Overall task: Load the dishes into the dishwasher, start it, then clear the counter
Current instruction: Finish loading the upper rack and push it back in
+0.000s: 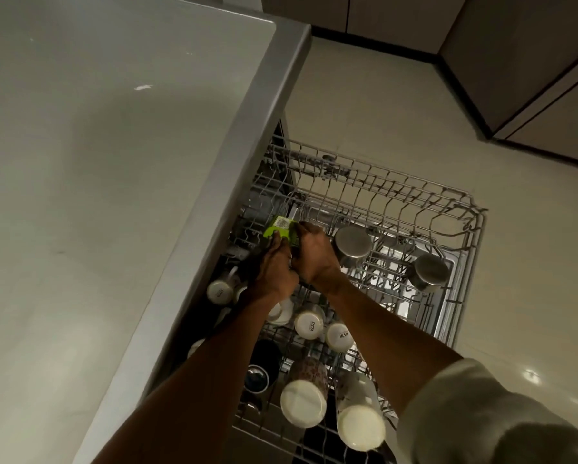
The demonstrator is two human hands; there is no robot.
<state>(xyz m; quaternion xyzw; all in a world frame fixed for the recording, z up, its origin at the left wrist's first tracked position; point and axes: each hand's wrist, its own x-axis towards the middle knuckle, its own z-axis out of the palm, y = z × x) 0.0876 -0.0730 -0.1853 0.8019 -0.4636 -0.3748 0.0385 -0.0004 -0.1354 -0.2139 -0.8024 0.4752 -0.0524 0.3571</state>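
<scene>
A wire dishwasher rack (461,209) is pulled out from under the counter (113,162). Upside-down white mugs (309,324), two tall white-bottomed cups (302,405) and two steel tumblers (352,242) stand in it. Over the rack's near-counter side, both hands meet around a small green packet (279,229) with a barcode label. My left hand (274,266) grips its lower side. My right hand (314,252) pinches its right end. What lies under the hands is hidden.
The pale counter fills the left, its grey edge overhanging the rack. Beige floor tiles (398,105) lie beyond the rack, with cabinet fronts (532,61) at the top right. A dark cup (257,376) sits low in the rack.
</scene>
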